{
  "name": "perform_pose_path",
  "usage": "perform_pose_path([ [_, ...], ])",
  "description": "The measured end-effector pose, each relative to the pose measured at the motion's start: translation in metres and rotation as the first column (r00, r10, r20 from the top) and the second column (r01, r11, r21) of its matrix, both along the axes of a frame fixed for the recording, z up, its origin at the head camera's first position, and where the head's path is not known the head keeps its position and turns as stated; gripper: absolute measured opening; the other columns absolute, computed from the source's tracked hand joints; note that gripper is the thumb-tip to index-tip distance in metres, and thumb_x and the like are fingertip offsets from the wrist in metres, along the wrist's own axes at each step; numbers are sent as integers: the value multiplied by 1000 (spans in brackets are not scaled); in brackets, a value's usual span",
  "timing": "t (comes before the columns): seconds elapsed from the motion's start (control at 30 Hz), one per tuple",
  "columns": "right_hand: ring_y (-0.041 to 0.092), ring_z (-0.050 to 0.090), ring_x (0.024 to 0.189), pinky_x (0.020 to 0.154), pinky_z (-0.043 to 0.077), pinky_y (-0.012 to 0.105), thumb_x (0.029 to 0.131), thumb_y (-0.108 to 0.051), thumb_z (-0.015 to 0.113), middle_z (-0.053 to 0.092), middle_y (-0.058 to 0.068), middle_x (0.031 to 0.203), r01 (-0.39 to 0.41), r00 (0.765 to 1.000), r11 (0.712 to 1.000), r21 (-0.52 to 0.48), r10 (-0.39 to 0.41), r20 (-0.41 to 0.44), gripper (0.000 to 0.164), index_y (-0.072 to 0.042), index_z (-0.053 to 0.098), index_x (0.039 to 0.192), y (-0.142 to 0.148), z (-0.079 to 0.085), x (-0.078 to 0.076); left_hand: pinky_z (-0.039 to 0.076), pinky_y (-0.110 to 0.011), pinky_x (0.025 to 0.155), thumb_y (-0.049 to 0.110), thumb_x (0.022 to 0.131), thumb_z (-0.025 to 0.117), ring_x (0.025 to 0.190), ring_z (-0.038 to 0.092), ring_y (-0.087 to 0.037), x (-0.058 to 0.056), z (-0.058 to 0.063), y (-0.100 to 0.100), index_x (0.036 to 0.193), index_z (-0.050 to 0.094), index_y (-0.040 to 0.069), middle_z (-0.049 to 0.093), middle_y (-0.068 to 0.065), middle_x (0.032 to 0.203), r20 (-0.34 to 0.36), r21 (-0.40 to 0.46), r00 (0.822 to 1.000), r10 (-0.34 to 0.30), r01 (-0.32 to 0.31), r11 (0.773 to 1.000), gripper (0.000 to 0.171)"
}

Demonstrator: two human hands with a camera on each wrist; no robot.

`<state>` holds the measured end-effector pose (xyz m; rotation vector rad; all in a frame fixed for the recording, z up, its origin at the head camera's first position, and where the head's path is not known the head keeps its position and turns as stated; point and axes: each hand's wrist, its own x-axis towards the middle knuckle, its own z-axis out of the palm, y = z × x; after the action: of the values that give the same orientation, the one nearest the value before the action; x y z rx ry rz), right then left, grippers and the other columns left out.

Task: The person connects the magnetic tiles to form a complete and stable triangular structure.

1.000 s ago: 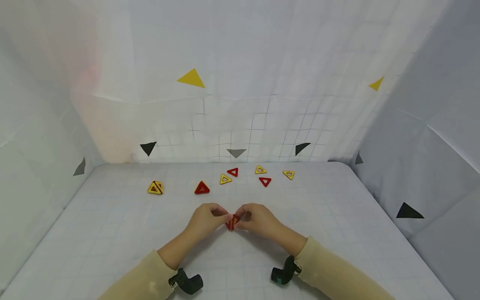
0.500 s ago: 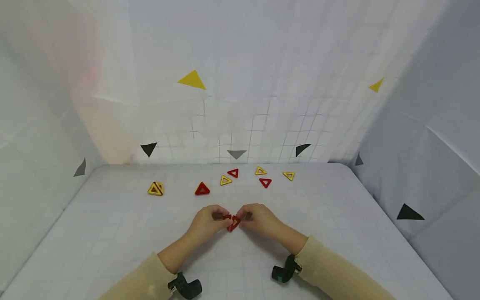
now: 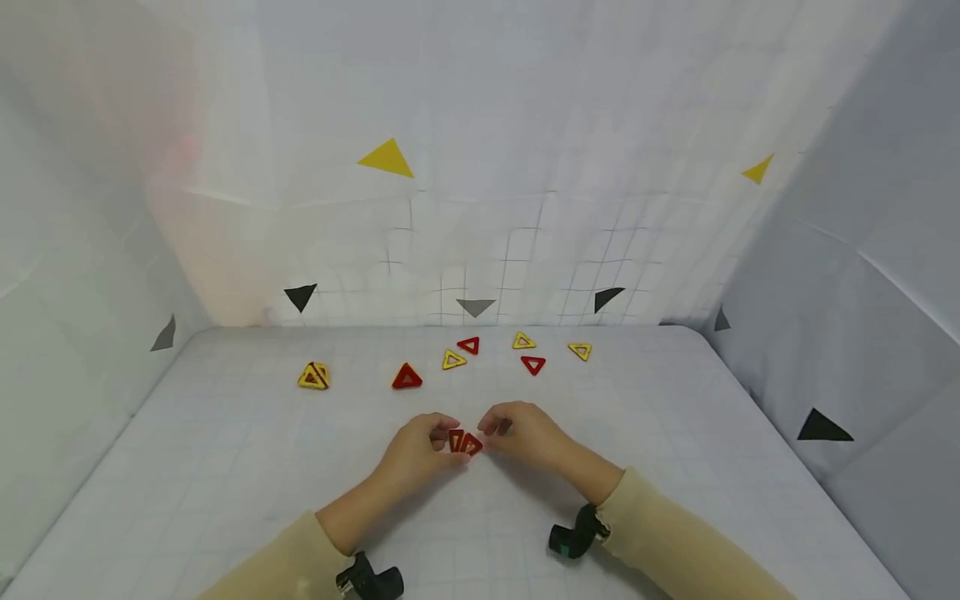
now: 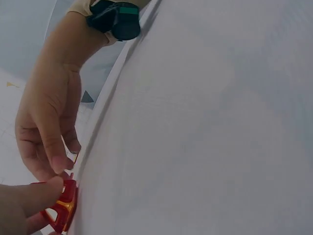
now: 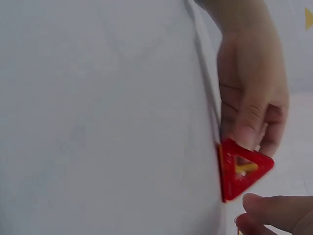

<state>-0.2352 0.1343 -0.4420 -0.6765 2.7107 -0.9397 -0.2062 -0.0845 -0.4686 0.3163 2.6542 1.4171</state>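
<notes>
My left hand (image 3: 418, 448) pinches joined red triangle frames (image 5: 231, 182), thumb on the near side. Two red faces stand side by side at an angle, with yellow showing through their openings in the right wrist view. My right hand (image 3: 525, 435) is just to their right, its thumb and fingertips loosely bent and apart from the red frames (image 4: 73, 196). Its fingers (image 5: 281, 211) hold nothing. Part of the joined frames is hidden behind the left thumb (image 4: 41, 196).
Farther back on the white table (image 3: 225, 467) stand a yellow-and-red triangular build (image 3: 313, 385) and a red triangular build (image 3: 407, 384) with yellow edges. Several loose red and yellow triangle frames lie behind, including a yellow one (image 3: 453, 366). White sheets (image 3: 480, 100) enclose the back and sides.
The red frames have turned in my left hand, so two faces now show side by side. My right hand has let go and drawn slightly away to the right.
</notes>
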Motion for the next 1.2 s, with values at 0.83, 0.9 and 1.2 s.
perform_pose_path([
  [0.83,31,55,112,87,49,44,90,-19,76,60,13,125,255,967,966,35,-254,-29,32,-10,70,120,73,2,-96,51,-38,93,33,84,82,102,59,-16,-4,-5,-1,131,62,13,65,4,112,35,3,995,-90,90,996,54],
  [0.9,32,53,117,91,48,45,90,-19,77,56,13,131,279,960,959,39,-279,-1,37,-11,69,124,75,-1,-103,51,-37,92,33,86,81,101,59,-15,-4,-5,-1,127,64,14,65,4,109,29,9,995,-96,96,995,48],
  [1.2,34,52,119,99,45,49,90,-18,76,54,16,135,299,952,953,54,-302,50,45,-10,65,132,76,-5,-115,51,-38,93,28,90,77,104,61,-16,-5,-3,-5,126,69,14,69,5,113,-2,11,988,-153,153,988,39],
])
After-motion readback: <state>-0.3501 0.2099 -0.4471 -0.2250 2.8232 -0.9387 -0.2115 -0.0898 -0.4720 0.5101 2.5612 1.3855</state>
